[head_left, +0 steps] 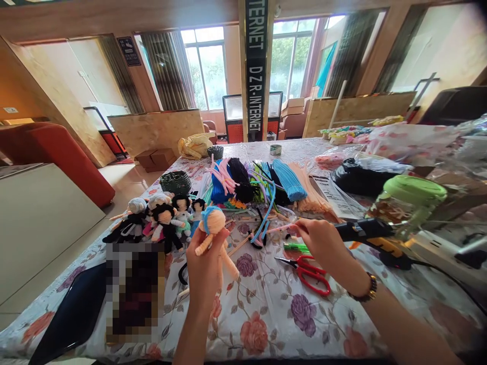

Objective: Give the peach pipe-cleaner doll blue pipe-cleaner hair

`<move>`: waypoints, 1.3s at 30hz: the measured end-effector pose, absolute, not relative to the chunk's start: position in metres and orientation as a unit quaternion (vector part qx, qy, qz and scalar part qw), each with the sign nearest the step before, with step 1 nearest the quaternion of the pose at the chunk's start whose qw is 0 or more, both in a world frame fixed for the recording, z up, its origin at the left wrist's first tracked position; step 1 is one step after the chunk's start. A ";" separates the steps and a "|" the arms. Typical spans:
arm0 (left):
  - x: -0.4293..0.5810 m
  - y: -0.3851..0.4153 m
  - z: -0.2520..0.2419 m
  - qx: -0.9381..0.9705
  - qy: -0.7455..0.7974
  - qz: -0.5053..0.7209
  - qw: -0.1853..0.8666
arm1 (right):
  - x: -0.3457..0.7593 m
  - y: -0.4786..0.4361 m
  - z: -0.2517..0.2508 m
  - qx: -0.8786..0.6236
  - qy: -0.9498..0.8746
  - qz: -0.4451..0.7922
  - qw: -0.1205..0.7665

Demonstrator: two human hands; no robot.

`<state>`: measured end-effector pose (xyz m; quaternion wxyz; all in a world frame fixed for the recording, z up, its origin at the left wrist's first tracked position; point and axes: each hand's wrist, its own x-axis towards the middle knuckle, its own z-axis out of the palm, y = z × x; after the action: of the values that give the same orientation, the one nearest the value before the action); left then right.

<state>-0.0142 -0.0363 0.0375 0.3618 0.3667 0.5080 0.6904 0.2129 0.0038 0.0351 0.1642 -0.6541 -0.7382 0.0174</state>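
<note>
Head view, single frame. The person sits at a table covered with a floral cloth.

Left hand: raised off the cloth, back of the hand toward the camera. The fingers are curled closed around the body of a doll. The doll's peach yarn head with blue hair stands clear above the fingers. One peach limb sticks out to the left of the hand and another hangs down to its right. The doll is in the air, just in front of the row of finished dolls lying on the cloth.

Right hand: low over the table, right of the doll and apart from it. Thumb and forefinger are pinched together on the end of a thin pink stem, which runs left toward a blue loop of wire. The other fingers are folded in, and how tightly I cannot tell. A beaded bracelet sits on this wrist.

Around the hands:
- Red scissors lie flat on the cloth just below the right hand, not touched.
- A glue gun lies just right of that hand, its cable trailing away to the right.
- A green-lidded jar stands behind the glue gun.
- Bundles of pipe cleaners in blue, black, pink and tan are spread behind both hands.
- A dark woven basket stands behind the finished dolls.
</note>
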 end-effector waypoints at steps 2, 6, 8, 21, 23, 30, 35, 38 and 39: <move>-0.020 -0.031 0.038 0.335 0.469 0.684 0.447 | 0.216 0.005 0.034 -0.627 -0.745 0.025 0.223; -0.019 -0.027 0.038 0.302 0.428 0.628 0.575 | 0.218 0.005 0.033 -0.603 -0.750 0.031 0.271; -0.013 -0.025 0.036 0.304 0.421 0.588 0.621 | 0.218 0.004 0.035 -0.608 -0.751 0.045 0.256; 0.022 -0.006 0.036 0.218 0.400 0.416 0.787 | 0.226 0.015 0.028 -0.611 -0.745 0.057 0.261; 0.025 0.000 0.040 0.191 0.407 0.430 0.783 | 0.227 0.017 0.026 -0.594 -0.750 0.077 0.281; 0.024 0.018 0.045 0.187 0.358 0.487 0.774 | 0.228 0.021 0.021 -0.571 -0.747 0.125 0.315; 0.012 0.029 0.029 0.211 0.307 0.497 0.784 | 0.228 0.024 0.016 -0.560 -0.740 0.129 0.349; 0.004 0.032 0.024 0.192 0.284 0.523 0.780 | 0.226 0.024 0.015 -0.569 -0.733 0.108 0.356; 0.002 0.032 0.025 0.182 0.286 0.530 0.777 | 0.226 0.024 0.014 -0.571 -0.731 0.106 0.359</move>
<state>0.0017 0.0316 0.0246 0.7771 0.1822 0.2857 0.5305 0.2257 0.0242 0.0145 0.3591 -0.5711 -0.7306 0.1055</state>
